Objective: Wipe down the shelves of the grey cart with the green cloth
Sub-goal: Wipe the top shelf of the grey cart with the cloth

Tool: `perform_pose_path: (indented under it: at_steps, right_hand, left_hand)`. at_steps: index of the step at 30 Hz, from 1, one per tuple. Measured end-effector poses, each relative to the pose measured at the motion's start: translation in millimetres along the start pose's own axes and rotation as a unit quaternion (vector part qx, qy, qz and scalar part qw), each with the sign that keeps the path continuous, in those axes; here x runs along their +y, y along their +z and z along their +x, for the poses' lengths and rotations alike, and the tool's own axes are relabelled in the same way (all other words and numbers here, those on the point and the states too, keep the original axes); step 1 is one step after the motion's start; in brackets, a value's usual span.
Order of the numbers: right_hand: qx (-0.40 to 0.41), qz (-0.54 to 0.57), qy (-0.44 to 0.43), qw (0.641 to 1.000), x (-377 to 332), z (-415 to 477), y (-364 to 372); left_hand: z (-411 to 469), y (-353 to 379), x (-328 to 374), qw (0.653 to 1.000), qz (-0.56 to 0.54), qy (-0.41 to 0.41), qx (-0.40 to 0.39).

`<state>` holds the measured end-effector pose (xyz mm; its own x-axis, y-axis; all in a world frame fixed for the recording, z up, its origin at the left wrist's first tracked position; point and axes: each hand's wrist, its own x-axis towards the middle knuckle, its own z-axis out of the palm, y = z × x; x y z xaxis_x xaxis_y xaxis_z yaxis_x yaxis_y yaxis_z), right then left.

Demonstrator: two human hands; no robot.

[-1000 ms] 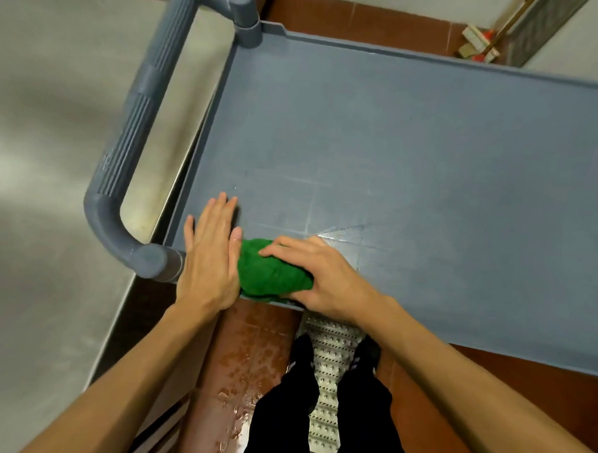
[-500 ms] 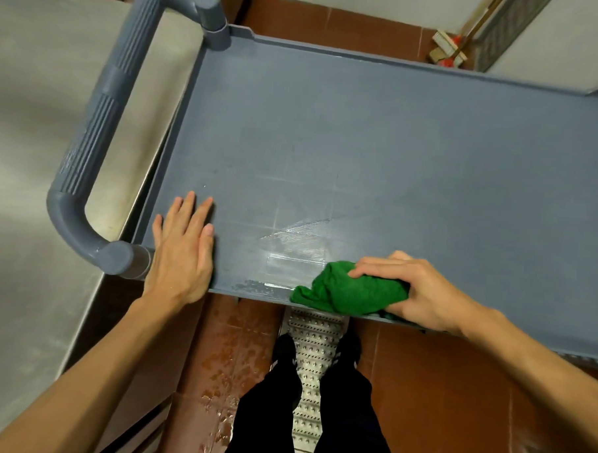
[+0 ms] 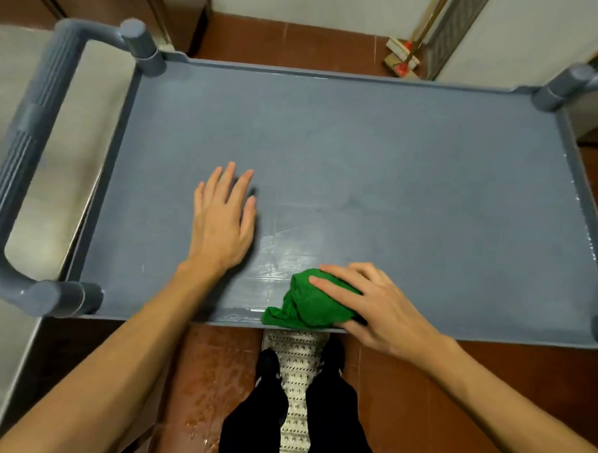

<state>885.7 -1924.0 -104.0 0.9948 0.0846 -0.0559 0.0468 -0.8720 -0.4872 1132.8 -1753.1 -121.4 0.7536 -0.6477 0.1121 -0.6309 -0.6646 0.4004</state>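
Your right hand (image 3: 373, 308) is pressing the cloth (image 3: 304, 305) onto the top shelf (image 3: 396, 162) at its near rim, fingers curling over the bunch; your left hand (image 3: 222, 223) is lying flat and open on the shelf nearby; the cloth is looking soft, light and probably damp, so keep gripping its bunched middle; any lower shelves are hiding beneath.

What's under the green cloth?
The grey shelf, near its front edge, with wet streaks shining beside the cloth. The right hand holds the cloth from above. The patch of shelf right beneath is covered, so whether it is wet or dirty cannot be seen.
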Motion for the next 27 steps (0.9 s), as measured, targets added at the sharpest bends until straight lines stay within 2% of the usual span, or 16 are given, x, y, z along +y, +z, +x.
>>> perform_pose_path:
  at_steps: [5,9,11,14,16,19,22,27]
  right_hand:
    - [-0.009,0.01,0.002,1.0,10,4,0]
    - [0.014,0.037,0.032,0.999,29,12,-3]
    - [0.08,0.048,0.084,0.992,53,25,-13]
    - [0.187,0.011,0.197,0.962,105,55,-40]
    - [0.236,-0.029,0.274,0.932,147,74,-60]
    - [0.282,-0.002,0.383,0.88,184,93,-76]
    - [0.292,0.01,0.374,0.88,164,103,-59]
    - [0.247,0.065,0.276,0.927,87,113,-28]
  left_hand:
    - [62,31,6,0.997,0.043,0.037,-0.046]
    - [55,45,-1,0.998,0.047,0.044,-0.024]
    - [55,46,-3,0.997,0.052,0.044,-0.022]
    - [57,45,-2,0.998,0.048,0.046,-0.019]
    - [57,45,-2,0.998,0.043,0.046,-0.013]
    - [57,44,0,0.999,0.028,0.039,-0.01]
    - [61,39,-1,0.999,-0.004,0.033,-0.027]
    - [97,4,-31,0.981,0.047,0.119,-0.149]
